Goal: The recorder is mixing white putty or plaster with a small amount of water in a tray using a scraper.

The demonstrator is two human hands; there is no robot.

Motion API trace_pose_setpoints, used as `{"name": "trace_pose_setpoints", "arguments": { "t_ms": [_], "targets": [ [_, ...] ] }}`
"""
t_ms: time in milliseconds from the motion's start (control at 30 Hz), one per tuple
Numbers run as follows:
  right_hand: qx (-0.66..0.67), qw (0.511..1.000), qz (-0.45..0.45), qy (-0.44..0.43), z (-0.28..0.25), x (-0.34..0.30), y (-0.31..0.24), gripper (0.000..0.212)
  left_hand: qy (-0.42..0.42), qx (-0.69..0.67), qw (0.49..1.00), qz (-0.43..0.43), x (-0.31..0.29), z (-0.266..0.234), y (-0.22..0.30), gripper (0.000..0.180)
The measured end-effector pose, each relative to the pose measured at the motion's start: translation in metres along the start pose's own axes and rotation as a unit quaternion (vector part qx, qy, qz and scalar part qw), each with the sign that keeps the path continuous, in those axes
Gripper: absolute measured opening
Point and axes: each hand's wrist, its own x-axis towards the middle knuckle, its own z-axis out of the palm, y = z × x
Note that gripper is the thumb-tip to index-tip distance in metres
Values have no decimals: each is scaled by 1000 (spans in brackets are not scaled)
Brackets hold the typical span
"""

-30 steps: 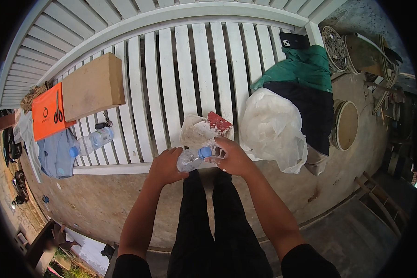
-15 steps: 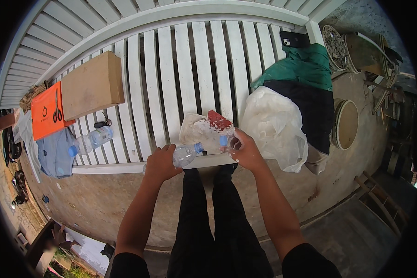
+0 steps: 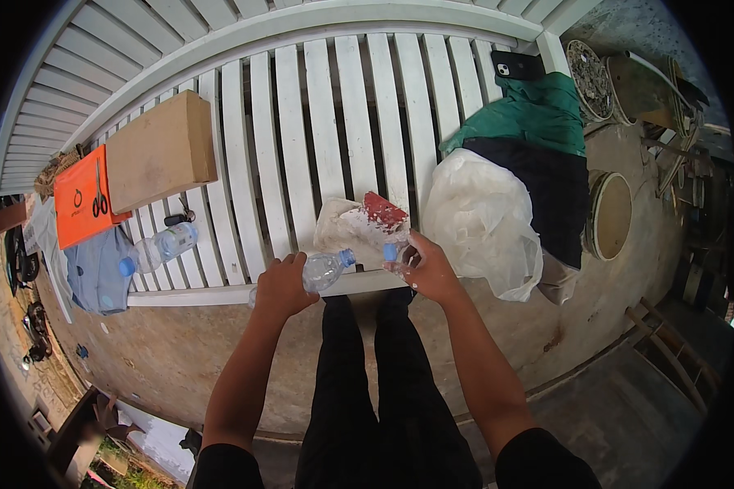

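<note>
Gripping a clear plastic water bottle [image 3: 322, 270] at its base, the left hand [image 3: 281, 285] tilts the neck toward two o'clock — the right hand [image 3: 428, 269] pinches its blue cap [image 3: 391, 252], apart from the bottle. Both hover over the white slatted bench [image 3: 302, 138], a crumpled bag [image 3: 359, 224] at twelve o'clock.

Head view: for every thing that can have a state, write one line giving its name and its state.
Held bottle: clear plastic, lying sideways in left hand, blue neck ring showing, cap off.
Blue cap: off, pinched in right hand.
Second bottle: lying on the bench, blue cap on.
Cardboard box: closed.
Scissors: closed, on orange folder.
White plastic bag: crumpled, slumped.
</note>
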Motion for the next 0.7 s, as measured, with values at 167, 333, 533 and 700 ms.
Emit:
{"name": "trace_pose_setpoints", "arguments": {
  "t_ms": [167,333,533,700],
  "targets": [
    [-8,1000,-16,1,1,0,7,47,-6,3,1000,-3,0,0,0,63],
    [-11,1000,-4,-2,1,0,10,47,-12,7,1000,-8,-1,0,1,62],
    [-29,1000,4,-11,2,-1,16,49,-22,7,1000,-14,-1,0,1,65],
    [-25,1000,-2,-12,2,0,18,49,-18,4,1000,-12,-1,0,1,67]
  ]
}}
